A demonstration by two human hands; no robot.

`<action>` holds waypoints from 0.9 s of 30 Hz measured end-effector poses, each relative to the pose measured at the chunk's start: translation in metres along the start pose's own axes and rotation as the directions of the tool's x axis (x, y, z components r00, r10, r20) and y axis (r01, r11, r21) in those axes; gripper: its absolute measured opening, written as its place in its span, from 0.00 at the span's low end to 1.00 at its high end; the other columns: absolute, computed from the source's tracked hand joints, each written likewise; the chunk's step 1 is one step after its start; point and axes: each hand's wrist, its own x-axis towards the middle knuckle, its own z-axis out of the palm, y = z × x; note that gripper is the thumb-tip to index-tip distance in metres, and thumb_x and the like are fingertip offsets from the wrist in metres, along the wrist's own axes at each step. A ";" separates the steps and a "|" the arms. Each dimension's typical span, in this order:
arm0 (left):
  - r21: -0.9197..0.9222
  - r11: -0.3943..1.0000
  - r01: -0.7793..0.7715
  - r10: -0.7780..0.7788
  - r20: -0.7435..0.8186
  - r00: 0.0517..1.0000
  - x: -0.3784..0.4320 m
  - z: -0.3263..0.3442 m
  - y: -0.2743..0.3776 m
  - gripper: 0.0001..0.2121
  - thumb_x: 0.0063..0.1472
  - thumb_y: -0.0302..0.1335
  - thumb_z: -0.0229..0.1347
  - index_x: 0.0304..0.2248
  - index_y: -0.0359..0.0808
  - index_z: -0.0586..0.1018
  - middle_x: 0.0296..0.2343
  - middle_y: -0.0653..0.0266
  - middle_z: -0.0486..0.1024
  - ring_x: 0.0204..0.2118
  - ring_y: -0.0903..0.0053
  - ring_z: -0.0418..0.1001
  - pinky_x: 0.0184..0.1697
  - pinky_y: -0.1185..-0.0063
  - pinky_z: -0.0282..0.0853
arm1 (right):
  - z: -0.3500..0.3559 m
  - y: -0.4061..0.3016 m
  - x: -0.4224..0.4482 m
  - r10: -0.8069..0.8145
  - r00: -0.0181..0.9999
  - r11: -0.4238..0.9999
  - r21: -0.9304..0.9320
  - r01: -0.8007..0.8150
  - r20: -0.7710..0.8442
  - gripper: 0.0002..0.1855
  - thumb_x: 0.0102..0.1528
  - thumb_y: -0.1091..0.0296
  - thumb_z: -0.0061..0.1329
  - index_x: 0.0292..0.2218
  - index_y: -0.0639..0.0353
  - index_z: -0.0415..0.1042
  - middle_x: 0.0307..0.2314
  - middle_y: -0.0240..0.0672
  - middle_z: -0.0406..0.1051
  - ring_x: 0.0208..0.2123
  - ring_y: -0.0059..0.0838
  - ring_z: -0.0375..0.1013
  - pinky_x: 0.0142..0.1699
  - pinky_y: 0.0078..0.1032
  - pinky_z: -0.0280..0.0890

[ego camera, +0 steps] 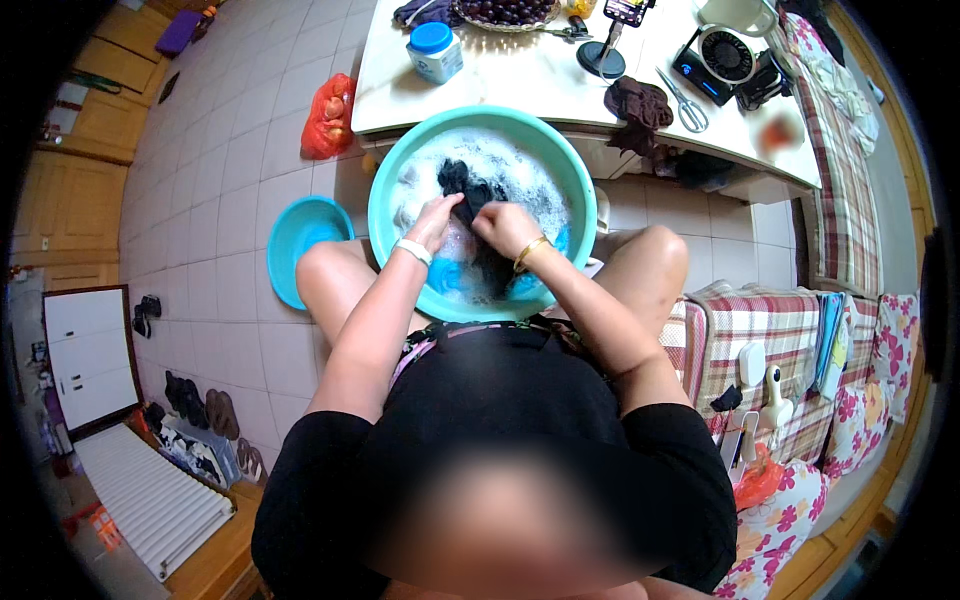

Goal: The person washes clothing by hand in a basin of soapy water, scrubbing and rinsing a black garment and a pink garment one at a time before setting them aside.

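Observation:
A large turquoise plastic basin (382, 187) stands between my knees, holding sudsy water (517, 154). Dark wet cloth (474, 196) lies bunched in the suds, and part of it trails down through the water. My left hand (436, 220), with a white band at the wrist, grips the cloth from its left side. Curled into a fist, my right hand (507, 229) holds the same cloth on the right; a gold-coloured bracelet circles that wrist. Bright blue patches (448, 276) show under the water near the basin's front, but what they are cannot be made out.
A smaller blue basin (289, 255) rests on the tiles at left, below a red plastic bag (330, 116). On the white table (517, 82) are a blue-lidded tub (435, 54), scissors (686, 105), a brown cloth (639, 109) and a phone stand (602, 58). A plaid-covered sofa (757, 322) is at right.

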 end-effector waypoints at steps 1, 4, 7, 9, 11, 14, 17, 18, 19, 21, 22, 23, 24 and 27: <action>-0.082 0.997 0.004 -0.001 0.040 0.999 -0.004 -0.001 0.003 0.18 0.61 0.34 0.51 0.46 0.31 0.69 0.42 0.58 0.72 0.41 0.71 0.70 0.41 0.71 0.67 | -0.002 0.009 0.006 0.074 0.991 0.996 0.050 -0.069 -0.109 0.10 0.51 0.61 0.50 0.31 0.56 0.77 0.27 0.41 0.76 0.32 0.45 0.75 0.40 0.38 0.69; -0.262 0.965 0.010 0.028 0.138 0.990 -0.025 0.010 0.017 0.15 0.64 0.32 0.43 0.47 0.32 0.69 0.43 0.56 0.72 0.45 0.69 0.71 0.46 0.69 0.67 | -0.011 0.028 0.013 0.104 0.984 0.991 -0.069 -0.115 -0.148 0.19 0.51 0.57 0.53 0.42 0.59 0.75 0.35 0.48 0.75 0.39 0.46 0.75 0.46 0.36 0.68; -0.290 0.957 0.010 0.049 0.193 0.980 -0.053 0.028 0.035 0.17 0.66 0.32 0.38 0.50 0.33 0.68 0.46 0.55 0.71 0.48 0.67 0.71 0.52 0.68 0.66 | 0.008 0.049 0.018 0.113 0.993 0.979 0.177 -0.104 -0.038 0.23 0.50 0.55 0.55 0.43 0.62 0.74 0.32 0.49 0.75 0.37 0.46 0.75 0.46 0.35 0.67; -0.269 0.963 -0.008 0.067 0.210 0.975 -0.059 0.024 0.037 0.19 0.67 0.34 0.38 0.52 0.33 0.66 0.49 0.56 0.70 0.50 0.66 0.69 0.54 0.67 0.65 | 0.007 0.049 0.018 0.147 0.989 0.968 0.208 -0.140 -0.016 0.19 0.51 0.58 0.57 0.38 0.64 0.72 0.28 0.42 0.74 0.32 0.35 0.73 0.42 0.31 0.67; -0.332 0.943 -0.028 0.105 0.217 0.970 -0.059 0.019 0.035 0.19 0.67 0.35 0.38 0.52 0.34 0.66 0.49 0.57 0.70 0.51 0.67 0.68 0.54 0.67 0.64 | -0.002 0.049 0.015 0.184 0.983 0.909 0.383 -0.162 -0.019 0.17 0.51 0.60 0.57 0.35 0.64 0.70 0.25 0.36 0.71 0.29 0.28 0.69 0.38 0.28 0.65; -0.405 0.910 -0.091 0.172 0.170 0.970 -0.074 0.023 0.044 0.16 0.68 0.34 0.39 0.49 0.34 0.68 0.47 0.59 0.71 0.50 0.69 0.69 0.53 0.69 0.65 | -0.021 0.056 0.009 0.188 0.980 0.804 0.584 -0.112 -0.071 0.13 0.52 0.65 0.56 0.33 0.62 0.68 0.23 0.29 0.67 0.27 0.20 0.64 0.34 0.23 0.61; -0.281 0.938 -0.201 0.238 0.105 0.965 -0.070 0.008 0.043 0.14 0.67 0.29 0.43 0.49 0.33 0.69 0.44 0.62 0.73 0.46 0.73 0.71 0.53 0.74 0.64 | -0.034 0.070 0.009 0.196 0.965 0.606 0.795 0.018 -0.172 0.12 0.53 0.69 0.55 0.35 0.61 0.67 0.23 0.24 0.64 0.26 0.16 0.62 0.32 0.18 0.58; -0.243 0.940 -0.241 0.269 0.086 0.959 -0.072 0.010 0.046 0.13 0.66 0.29 0.45 0.47 0.33 0.70 0.43 0.63 0.73 0.45 0.74 0.71 0.52 0.76 0.65 | -0.039 0.073 0.013 0.192 0.962 0.605 0.796 0.042 -0.196 0.11 0.53 0.69 0.55 0.36 0.61 0.66 0.23 0.24 0.64 0.26 0.16 0.62 0.32 0.18 0.58; -0.204 0.938 -0.281 0.300 0.069 0.952 -0.074 0.011 0.051 0.12 0.65 0.28 0.46 0.45 0.33 0.71 0.42 0.64 0.74 0.44 0.76 0.71 0.50 0.78 0.65 | -0.044 0.077 0.015 0.186 0.958 0.603 0.795 0.065 -0.219 0.11 0.53 0.69 0.54 0.36 0.61 0.66 0.23 0.24 0.64 0.26 0.16 0.62 0.32 0.18 0.58; -0.122 0.926 -0.357 0.364 0.039 0.931 -0.081 0.014 0.062 0.10 0.64 0.28 0.49 0.42 0.33 0.73 0.40 0.65 0.74 0.42 0.80 0.71 0.47 0.82 0.66 | -0.053 0.084 0.020 0.196 0.956 0.592 0.803 0.063 -0.220 0.10 0.53 0.70 0.54 0.36 0.61 0.67 0.21 0.24 0.64 0.25 0.16 0.62 0.31 0.17 0.59; -0.111 0.932 -0.345 0.349 0.017 0.937 -0.091 0.021 0.072 0.10 0.63 0.28 0.52 0.41 0.32 0.73 0.38 0.65 0.75 0.40 0.80 0.72 0.46 0.81 0.66 | -0.057 0.086 0.022 0.201 0.954 0.599 0.798 0.060 -0.223 0.10 0.54 0.70 0.53 0.36 0.60 0.67 0.22 0.24 0.65 0.25 0.15 0.62 0.31 0.17 0.59; -0.092 0.928 -0.360 0.364 0.023 0.931 -0.086 0.016 0.070 0.10 0.62 0.28 0.52 0.41 0.32 0.73 0.38 0.65 0.75 0.39 0.80 0.72 0.45 0.81 0.67 | -0.061 0.089 0.023 0.206 0.952 0.607 0.793 0.057 -0.226 0.09 0.54 0.70 0.53 0.36 0.60 0.67 0.22 0.24 0.66 0.26 0.15 0.63 0.31 0.16 0.59; -0.072 0.923 -0.378 0.380 0.023 0.925 -0.085 0.009 0.073 0.10 0.62 0.28 0.53 0.41 0.32 0.73 0.37 0.65 0.75 0.38 0.80 0.72 0.44 0.81 0.67 | -0.067 0.086 0.024 0.227 0.955 0.631 0.776 0.005 -0.191 0.09 0.54 0.69 0.53 0.35 0.60 0.68 0.23 0.26 0.68 0.26 0.18 0.65 0.32 0.18 0.61; 0.282 0.856 -0.432 0.459 -0.034 0.888 -0.079 -0.006 0.071 0.13 0.59 0.31 0.57 0.40 0.31 0.73 0.34 0.63 0.76 0.35 0.77 0.73 0.40 0.79 0.69 | -0.079 0.083 0.022 0.267 0.948 0.796 0.595 -0.115 -0.174 0.10 0.53 0.66 0.54 0.35 0.59 0.70 0.25 0.34 0.73 0.29 0.28 0.71 0.36 0.26 0.65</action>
